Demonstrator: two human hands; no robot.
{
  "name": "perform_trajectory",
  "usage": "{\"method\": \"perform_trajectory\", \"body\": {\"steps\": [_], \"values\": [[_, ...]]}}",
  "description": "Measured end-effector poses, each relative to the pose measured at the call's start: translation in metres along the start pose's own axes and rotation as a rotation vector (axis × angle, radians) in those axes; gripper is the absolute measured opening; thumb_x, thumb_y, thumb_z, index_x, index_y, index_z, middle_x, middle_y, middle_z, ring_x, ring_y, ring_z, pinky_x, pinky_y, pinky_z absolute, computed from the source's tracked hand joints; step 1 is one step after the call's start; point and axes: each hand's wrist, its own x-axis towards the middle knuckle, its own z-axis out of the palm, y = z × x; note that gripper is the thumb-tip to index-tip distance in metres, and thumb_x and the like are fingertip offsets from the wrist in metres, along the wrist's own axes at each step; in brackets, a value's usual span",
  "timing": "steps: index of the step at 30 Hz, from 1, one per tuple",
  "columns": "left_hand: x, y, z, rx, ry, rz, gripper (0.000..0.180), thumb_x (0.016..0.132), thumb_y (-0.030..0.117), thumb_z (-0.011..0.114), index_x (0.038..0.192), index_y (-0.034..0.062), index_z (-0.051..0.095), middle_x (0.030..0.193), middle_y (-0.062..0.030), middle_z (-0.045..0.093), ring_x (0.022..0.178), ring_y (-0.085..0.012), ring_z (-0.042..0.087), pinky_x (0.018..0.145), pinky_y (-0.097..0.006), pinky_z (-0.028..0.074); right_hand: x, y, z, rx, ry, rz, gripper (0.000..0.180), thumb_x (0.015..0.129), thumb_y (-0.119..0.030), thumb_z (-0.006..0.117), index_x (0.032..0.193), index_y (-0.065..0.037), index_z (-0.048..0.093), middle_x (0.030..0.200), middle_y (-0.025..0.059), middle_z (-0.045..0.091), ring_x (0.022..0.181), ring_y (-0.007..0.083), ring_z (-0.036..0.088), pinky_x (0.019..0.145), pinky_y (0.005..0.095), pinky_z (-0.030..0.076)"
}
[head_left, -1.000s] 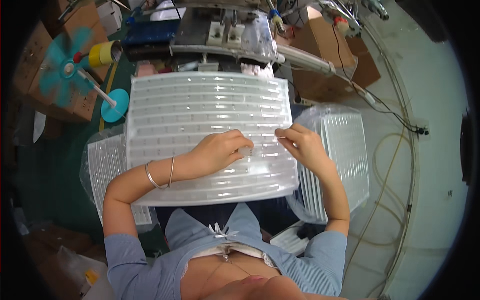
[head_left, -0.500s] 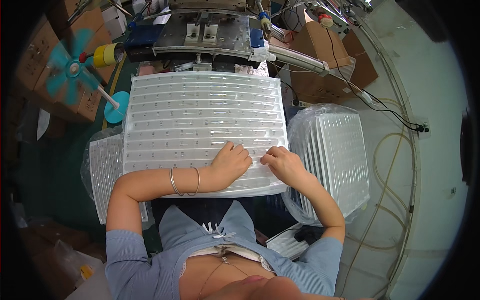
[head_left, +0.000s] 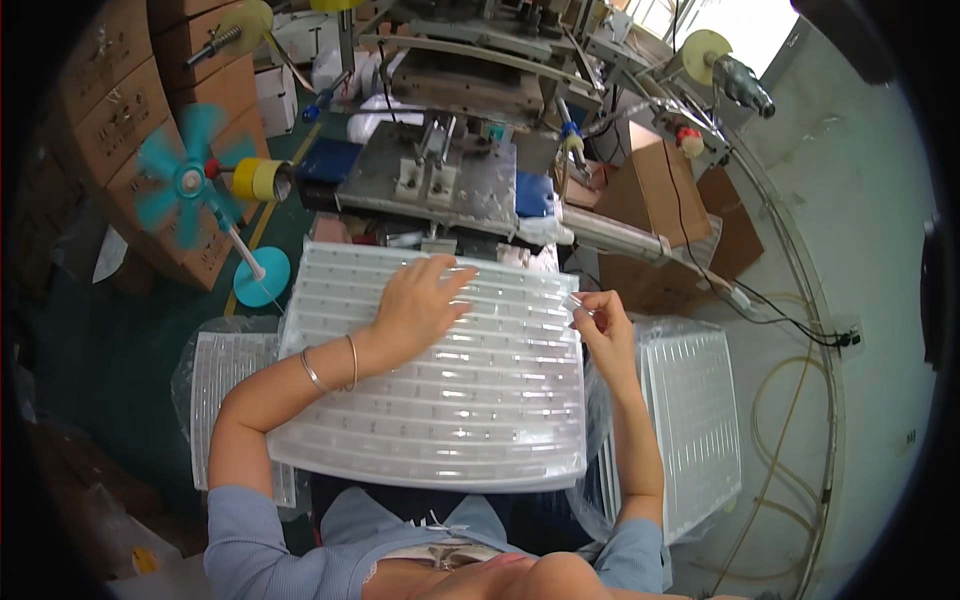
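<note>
Two bare hands work over a ribbed, see-through tray (head_left: 435,470) set between the person's lap and the machine (head_left: 430,175).
The tray looks light, thin and a little bendy, probably slick, so its rim seems the firmest hold; the left hand (head_left: 420,312) lies palm down above its far rows, fingers loosely spread, gripping nothing visible, though contact is unclear; the right hand (head_left: 607,332), forearm upright past the right edge, pinches thumb and forefinger together on what looks like a small clear piece (head_left: 579,303), likely fragile and slippery, best taken by its ends.
</note>
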Motion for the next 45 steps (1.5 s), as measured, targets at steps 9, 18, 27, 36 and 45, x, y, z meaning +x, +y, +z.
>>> {"method": "perform_trajectory", "body": {"steps": [9, 18, 27, 36, 45], "values": [[0.138, -0.08, 0.042, 0.41, 0.319, -0.036, 0.034, 0.082, 0.04, 0.061, 0.102, 0.0134, 0.067, 0.092, -0.0091, 0.058, 0.09, -0.0261, 0.049, 0.072, -0.04, 0.036, 0.097, -0.039, 0.064, 0.034, 0.14, -0.255, 0.024, 0.085, -0.005, 0.064, 0.109, 0.0, 0.062, 0.11, 0.011, 0.064, 0.09, 0.0167, 0.065, 0.078, 0.0268, 0.053], [0.092, -0.061, 0.012, 0.047, 0.365, 0.02, 0.032, 0.076, 0.007, 0.068, 0.108, 0.0118, 0.066, 0.085, -0.0022, 0.061, 0.082, -0.0215, 0.053, 0.071, -0.033, 0.044, 0.169, -0.059, 0.114, -0.406, 0.312, -0.703, 0.021, 0.081, -0.007, 0.067, 0.102, -0.004, 0.065, 0.097, 0.0124, 0.067, 0.081, 0.0253, 0.067, 0.07, 0.0321, 0.053], [0.034, -0.036, -0.002, -0.436, -0.008, -0.088, 0.039, 0.08, 0.002, 0.064, 0.118, 0.0042, 0.059, 0.102, -0.0116, 0.064, 0.092, -0.0282, 0.056, 0.082, -0.036, 0.046, 0.201, -0.055, 0.124, -0.616, 0.338, -0.645, 0.013, 0.081, -0.018, 0.066, 0.091, -0.009, 0.068, 0.091, 0.0068, 0.068, 0.084, 0.0295, 0.063, 0.071, 0.0376, 0.049], [-0.018, 0.032, 0.016, -0.579, -0.289, 0.048, 0.028, 0.075, -0.001, 0.066, 0.103, 0.0012, 0.063, 0.102, -0.0118, 0.062, 0.088, -0.0284, 0.062, 0.075, -0.035, 0.052, 0.05, -0.033, 0.031, -0.444, 0.103, -0.335, 0.015, 0.084, -0.011, 0.062, 0.096, -0.006, 0.068, 0.088, 0.0093, 0.066, 0.08, 0.0262, 0.064, 0.068, 0.0322, 0.049], [-0.068, 0.106, 0.062, -0.377, -0.482, 0.268, 0.02, 0.076, 0.008, 0.062, 0.096, 0.0059, 0.062, 0.085, -0.0054, 0.057, 0.078, -0.0225, 0.059, 0.068, -0.034, 0.047, -0.11, -0.004, -0.023, -0.769, -0.609, -0.167, 0.025, 0.077, -0.007, 0.063, 0.099, -0.017, 0.069, 0.09, 0.0052, 0.06, 0.083, 0.0251, 0.061, 0.068, 0.0354, 0.051]]}}
